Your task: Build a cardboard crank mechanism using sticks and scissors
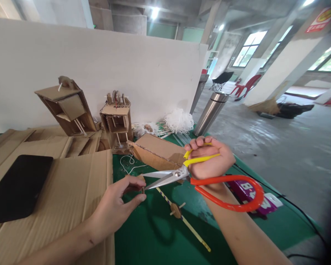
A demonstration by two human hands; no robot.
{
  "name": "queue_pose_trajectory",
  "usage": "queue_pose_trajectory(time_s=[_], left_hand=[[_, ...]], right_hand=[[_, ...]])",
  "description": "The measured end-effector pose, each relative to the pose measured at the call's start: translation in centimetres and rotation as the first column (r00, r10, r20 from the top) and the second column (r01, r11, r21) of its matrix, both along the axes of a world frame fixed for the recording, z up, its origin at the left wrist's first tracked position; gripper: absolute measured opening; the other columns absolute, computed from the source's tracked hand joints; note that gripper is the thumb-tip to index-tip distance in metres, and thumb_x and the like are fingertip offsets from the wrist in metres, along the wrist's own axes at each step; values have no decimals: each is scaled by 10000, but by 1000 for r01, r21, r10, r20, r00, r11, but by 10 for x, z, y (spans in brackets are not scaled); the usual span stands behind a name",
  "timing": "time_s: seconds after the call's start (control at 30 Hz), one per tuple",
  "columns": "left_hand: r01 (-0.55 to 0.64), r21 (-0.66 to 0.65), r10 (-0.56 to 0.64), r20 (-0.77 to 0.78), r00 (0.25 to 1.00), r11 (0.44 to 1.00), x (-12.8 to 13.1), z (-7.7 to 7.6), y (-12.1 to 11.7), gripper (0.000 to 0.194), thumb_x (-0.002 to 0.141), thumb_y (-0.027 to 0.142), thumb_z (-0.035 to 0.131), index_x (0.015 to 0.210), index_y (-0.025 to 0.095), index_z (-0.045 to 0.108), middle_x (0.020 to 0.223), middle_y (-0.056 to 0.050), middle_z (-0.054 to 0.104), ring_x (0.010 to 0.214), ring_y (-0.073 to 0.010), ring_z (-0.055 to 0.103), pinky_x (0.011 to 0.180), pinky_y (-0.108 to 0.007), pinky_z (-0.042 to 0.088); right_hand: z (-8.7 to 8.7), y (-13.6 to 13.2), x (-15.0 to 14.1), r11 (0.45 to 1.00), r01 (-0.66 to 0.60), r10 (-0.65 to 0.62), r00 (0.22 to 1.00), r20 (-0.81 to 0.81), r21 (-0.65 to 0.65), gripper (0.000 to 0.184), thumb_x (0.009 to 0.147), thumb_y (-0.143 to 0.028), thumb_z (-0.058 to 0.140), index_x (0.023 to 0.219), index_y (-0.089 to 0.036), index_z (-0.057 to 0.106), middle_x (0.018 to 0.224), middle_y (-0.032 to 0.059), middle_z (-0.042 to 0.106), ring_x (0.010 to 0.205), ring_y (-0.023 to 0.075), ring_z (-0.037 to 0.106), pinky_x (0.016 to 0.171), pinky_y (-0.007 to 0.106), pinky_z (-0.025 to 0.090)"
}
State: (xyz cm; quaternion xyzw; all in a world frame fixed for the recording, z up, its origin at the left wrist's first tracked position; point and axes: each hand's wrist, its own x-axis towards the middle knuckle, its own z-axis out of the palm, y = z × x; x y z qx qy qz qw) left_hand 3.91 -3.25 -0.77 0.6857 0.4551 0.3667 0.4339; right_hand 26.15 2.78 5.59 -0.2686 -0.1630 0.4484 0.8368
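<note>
My left hand pinches a small piece of cardboard between thumb and fingertips. My right hand is closed round the yellow handle of a pair of scissors; the other, orange handle loops below the wrist. The blades are parted, and their tips reach the cardboard piece at my left fingertips; whether they touch it I cannot tell. Below the scissors, a thin stick with dark marks lies on the green tabletop, with a small cardboard disc and a short crosspiece on it.
Flat cardboard sheets cover the left side, with a black tablet-like slab on them. Behind stand two cardboard models, a cardboard box, a white stringy bundle and a steel flask. A purple object lies under my right forearm.
</note>
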Motion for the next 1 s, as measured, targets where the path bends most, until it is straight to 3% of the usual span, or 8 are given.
queue_pose_trajectory(time_s=[0.13, 0.27, 0.53, 0.67, 0.8, 1.0], left_hand=[[63, -35, -61, 42, 997, 997, 0, 6, 0, 214, 899, 333, 600, 1087, 229, 595, 1103, -44, 668, 1014, -188, 645, 933, -325, 526], [81, -128, -80, 14, 997, 988, 0, 6, 1, 245, 930, 407, 541, 1048, 216, 640, 1007, -45, 693, 934, -192, 665, 826, -307, 556], [19, 8, -19, 11, 1000, 1000, -1, -4, 2, 115, 838, 284, 664, 933, 235, 623, 997, -9, 673, 935, -169, 652, 875, -299, 540], [71, -42, -70, 34, 997, 997, 0, 4, 1, 182, 872, 313, 629, 1030, 231, 590, 1039, -21, 663, 957, -170, 650, 903, -314, 539], [63, -100, -62, 7, 998, 993, 0, 5, 2, 174, 913, 368, 565, 992, 223, 619, 958, -24, 678, 898, -173, 664, 801, -291, 565], [13, 63, -12, -26, 1000, 998, -2, -3, 2, 57, 858, 274, 628, 901, 237, 618, 951, -2, 668, 898, -160, 651, 809, -277, 551]], right_hand=[[-1, 1, 2, 1000, 9, -9, 1000, 25, 7, 70, 638, -209, 466, 584, -197, 422, 577, -27, 384, 488, 119, 392, 437, 249, 421], [0, 0, 2, 1000, 12, -12, 999, 30, 7, 70, 632, -215, 478, 582, -195, 433, 594, -31, 388, 494, 114, 406, 451, 249, 422], [4, 0, -1, 999, -1, 0, 1000, -22, -49, 106, 663, -197, 439, 557, -192, 433, 582, -25, 384, 479, 116, 391, 449, 254, 408], [4, 0, 0, 999, 2, -3, 1000, -25, -42, 107, 667, -196, 431, 560, -192, 439, 583, -24, 378, 482, 118, 392, 447, 254, 404], [4, 0, 0, 999, 17, -18, 999, -30, -36, 108, 664, -189, 428, 557, -191, 433, 578, -23, 377, 479, 118, 391, 446, 254, 403], [2, 0, -2, 999, -2, 2, 1000, -11, -40, 104, 664, -201, 431, 561, -192, 425, 574, -27, 377, 476, 117, 392, 441, 252, 407]])
